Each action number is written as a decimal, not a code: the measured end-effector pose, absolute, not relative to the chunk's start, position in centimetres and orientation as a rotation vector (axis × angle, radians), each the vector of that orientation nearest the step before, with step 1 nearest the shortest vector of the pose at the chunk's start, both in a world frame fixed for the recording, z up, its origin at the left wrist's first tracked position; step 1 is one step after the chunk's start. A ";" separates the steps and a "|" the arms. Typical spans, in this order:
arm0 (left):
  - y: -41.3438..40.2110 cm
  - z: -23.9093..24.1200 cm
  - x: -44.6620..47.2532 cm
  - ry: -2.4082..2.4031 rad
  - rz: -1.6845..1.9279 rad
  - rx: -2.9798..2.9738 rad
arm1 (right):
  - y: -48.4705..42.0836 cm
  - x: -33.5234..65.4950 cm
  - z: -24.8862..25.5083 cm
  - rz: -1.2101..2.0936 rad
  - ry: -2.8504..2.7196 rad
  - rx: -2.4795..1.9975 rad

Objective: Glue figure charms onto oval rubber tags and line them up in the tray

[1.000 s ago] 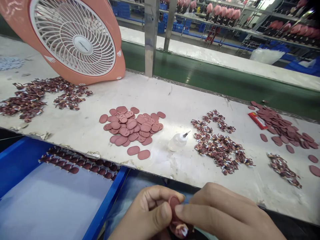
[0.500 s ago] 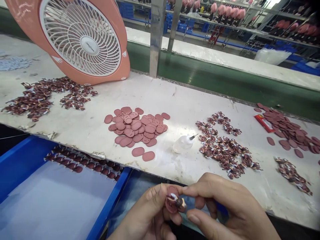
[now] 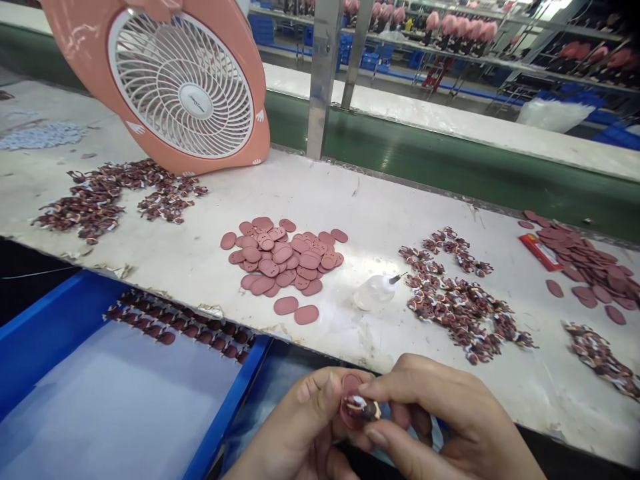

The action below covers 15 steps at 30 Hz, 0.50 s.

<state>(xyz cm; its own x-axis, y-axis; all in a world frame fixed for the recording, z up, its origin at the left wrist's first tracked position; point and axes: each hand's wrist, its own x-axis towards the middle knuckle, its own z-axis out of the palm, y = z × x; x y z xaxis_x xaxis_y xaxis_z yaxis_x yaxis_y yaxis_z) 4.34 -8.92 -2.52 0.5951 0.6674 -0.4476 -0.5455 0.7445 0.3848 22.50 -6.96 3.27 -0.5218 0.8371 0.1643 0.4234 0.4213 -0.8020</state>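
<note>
Head view, near edge first: left hand point(image 3: 305, 423) has one oval base point(image 3: 351, 383) pinched, thumb at its left rim, fingers behind. Small brown figure point(image 3: 369, 408) sits against the face of that base; both are off the bench, just near of its edge, right of centre. Right hand point(image 3: 445, 407) has index and thumb either side of the figure, tips apart; can't tell from where I stand whether both press on it.

Step in hand, my read: squaring the figure on its base. Next move calls for a steady left pinch and light right-finger pressure, no twist; looks easy to skew.

Pose: hands low and facing each other, left fingers curled under, right knuckles arched, spare right fingers tucked.

Near left: blue bin point(image 3: 65, 305), rows of based figures point(image 3: 167, 338) along its far side.

On the bench point(image 3: 175, 260): loose bases point(image 3: 283, 257) mid, two lying at the pile's near side. Clear bottle point(image 3: 373, 293), needle tip aimed right, between those and the loose figures point(image 3: 465, 310). Farther right, red box point(image 3: 540, 252) beside a second base pile point(image 3: 595, 263). Far left, another figure pile point(image 3: 95, 197) near the fan point(image 3: 195, 100). Beyond: metal post point(image 3: 323, 80), green strip point(image 3: 425, 153).
</note>
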 end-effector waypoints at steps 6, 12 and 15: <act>-9.8 -2.4 4.0 0.933 0.969 0.294 | -7.7 21.7 1.1 0.452 -2.145 -1.066; -10.0 -2.0 4.3 1.085 1.225 0.427 | -7.8 19.2 -1.7 -0.053 -2.075 -0.885; -9.7 -1.9 4.4 1.133 1.257 0.441 | -7.3 18.5 -2.1 -0.113 -2.070 -0.863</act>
<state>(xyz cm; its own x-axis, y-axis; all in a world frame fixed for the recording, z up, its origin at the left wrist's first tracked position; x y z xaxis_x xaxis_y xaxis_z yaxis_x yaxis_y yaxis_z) 4.37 -9.75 -1.90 -0.1021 0.8999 -0.4239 -0.5153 0.3166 0.7964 18.49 -7.28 -2.07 -0.3848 0.5362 0.7513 0.6146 0.7561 -0.2248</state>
